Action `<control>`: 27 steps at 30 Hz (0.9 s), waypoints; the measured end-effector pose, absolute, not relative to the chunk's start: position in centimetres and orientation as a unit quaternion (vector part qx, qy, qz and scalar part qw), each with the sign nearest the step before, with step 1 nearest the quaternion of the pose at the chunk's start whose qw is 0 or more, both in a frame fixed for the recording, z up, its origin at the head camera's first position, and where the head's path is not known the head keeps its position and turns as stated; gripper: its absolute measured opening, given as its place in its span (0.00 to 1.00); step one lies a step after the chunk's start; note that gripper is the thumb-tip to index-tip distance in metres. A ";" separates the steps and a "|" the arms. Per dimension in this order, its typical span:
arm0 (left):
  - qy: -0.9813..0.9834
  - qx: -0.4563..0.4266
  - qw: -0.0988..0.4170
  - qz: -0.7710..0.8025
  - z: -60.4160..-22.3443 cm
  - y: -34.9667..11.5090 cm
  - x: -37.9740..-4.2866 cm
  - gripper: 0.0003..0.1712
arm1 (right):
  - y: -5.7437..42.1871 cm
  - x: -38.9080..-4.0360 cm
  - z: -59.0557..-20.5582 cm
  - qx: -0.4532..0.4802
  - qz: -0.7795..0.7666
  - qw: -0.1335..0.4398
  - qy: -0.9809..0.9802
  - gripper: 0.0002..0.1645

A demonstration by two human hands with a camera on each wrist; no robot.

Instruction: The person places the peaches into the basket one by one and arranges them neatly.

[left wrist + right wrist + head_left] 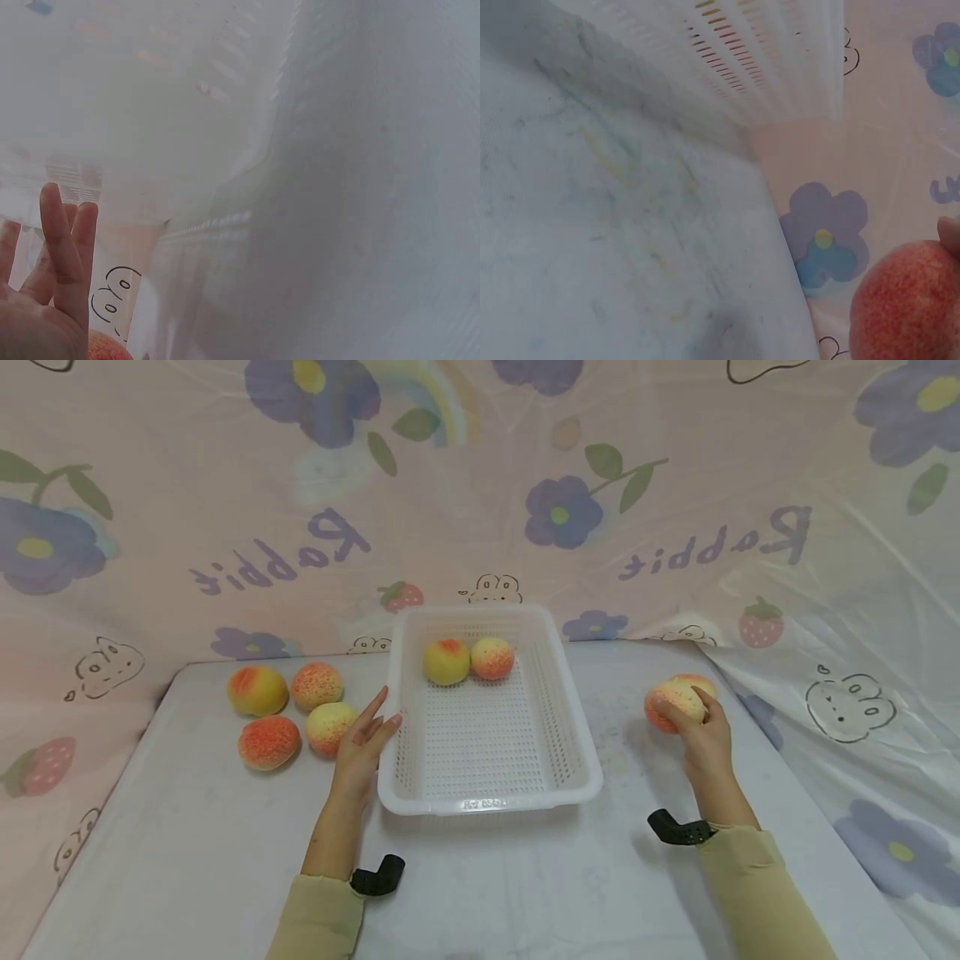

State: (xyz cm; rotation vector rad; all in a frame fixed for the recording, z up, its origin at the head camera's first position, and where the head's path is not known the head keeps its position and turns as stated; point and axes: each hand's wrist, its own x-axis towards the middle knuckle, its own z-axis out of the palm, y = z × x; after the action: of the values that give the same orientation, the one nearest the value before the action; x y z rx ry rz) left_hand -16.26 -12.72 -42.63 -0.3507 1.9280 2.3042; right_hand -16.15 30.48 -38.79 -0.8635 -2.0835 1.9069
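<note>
A white plastic basket (487,802) with perforated sides stands mid-table, two peaches inside: a yellow one (447,663) and a red-speckled one (492,658) touching it. My left hand (360,752) rests along the basket's left side, thumb near the rim; the left wrist view shows its fingers extended. Off to the right of the basket, my right hand (708,739) holds a pale yellow and red peach (677,700) between thumb and fingers. Another peach (696,681) shows partly behind it. In the right wrist view, a red peach (907,307) appears beside a fingertip.
Left of the basket lie several peaches: a yellow-orange one (257,691), a speckled one (317,686), a red one (268,743) and a yellow-red one (330,728) close to my left hand. A patterned cloth (465,527) hangs behind the white table (517,877).
</note>
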 end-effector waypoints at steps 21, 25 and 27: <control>0.640 -0.114 0.059 0.758 -42.7 -12.8 -16.2 0.31 | 26.5 -17.0 -35.3 -0.193 0.697 0.047 -0.689 0.51; 0.638 -0.113 0.058 0.759 -42.8 -12.8 -16.2 0.31 | 25.5 -17.4 -34.7 -0.166 0.695 0.043 -0.698 0.50; 0.637 -0.113 0.056 0.760 -42.8 -12.8 -16.3 0.31 | 25.1 -17.6 -34.4 -0.156 0.699 0.044 -0.696 0.49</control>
State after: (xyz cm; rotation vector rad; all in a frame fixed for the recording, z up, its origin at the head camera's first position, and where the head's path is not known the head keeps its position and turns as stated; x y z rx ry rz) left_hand -16.25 -12.77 -42.79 -0.3419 1.9335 2.3058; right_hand -17.61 25.08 -34.40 -0.4767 -2.1292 2.1372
